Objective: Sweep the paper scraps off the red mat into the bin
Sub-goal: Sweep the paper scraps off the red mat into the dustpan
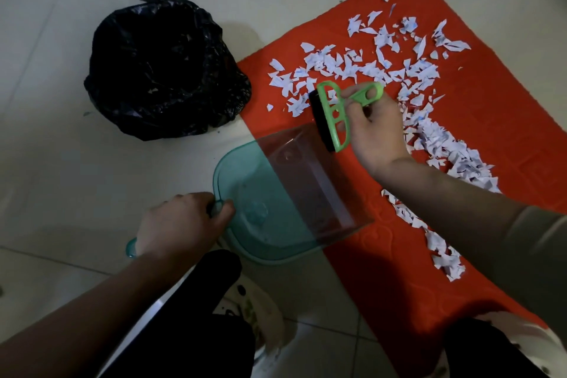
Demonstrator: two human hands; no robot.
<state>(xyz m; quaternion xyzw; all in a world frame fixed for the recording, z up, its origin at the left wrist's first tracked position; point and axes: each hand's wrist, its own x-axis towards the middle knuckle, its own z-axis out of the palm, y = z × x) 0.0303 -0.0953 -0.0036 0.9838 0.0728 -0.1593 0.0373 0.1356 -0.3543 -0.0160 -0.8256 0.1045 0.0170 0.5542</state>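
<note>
Early on: scraps (362, 67) cover mat (506, 120), dustpan (245, 190) empty; L grip (181, 224) curled round its handle, R grip (377, 132) pinching brush (334, 115).

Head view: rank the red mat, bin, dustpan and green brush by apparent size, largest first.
1. red mat, clearly the largest.
2. bin and dustpan look about alike; the dustpan lies nearer the camera, so I won't rank them.
3. green brush, the smallest.
</note>
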